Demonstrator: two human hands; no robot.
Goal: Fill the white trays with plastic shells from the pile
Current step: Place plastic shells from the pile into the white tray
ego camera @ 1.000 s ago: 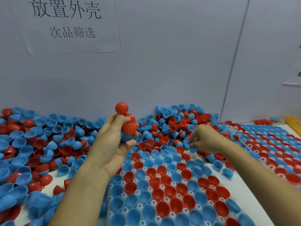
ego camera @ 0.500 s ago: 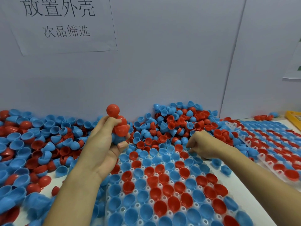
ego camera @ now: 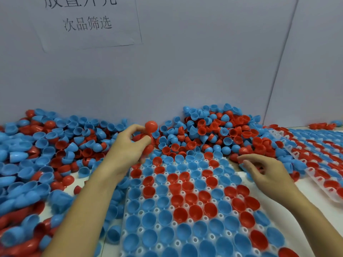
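At the tray's [ego camera: 148, 217] far-left corner | my left hand [ego camera: 130, 149] grips stacked red shells [ego camera: 150, 135] | right hand [ego camera: 265, 171] at far-right edge, fingers loosely curled, grip unclear | pile [ego camera: 213, 130] along far wall

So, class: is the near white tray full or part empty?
Apparently full: every visible pocket of the white tray holds a red or blue shell; arms hide some.

I'm looking at a factory sorting bench — heaped plastic shells [ego camera: 213, 130] at twelve o'clock, white trays [ego camera: 178, 227] below, a printed station sign [ego camera: 87, 23] at eleven.
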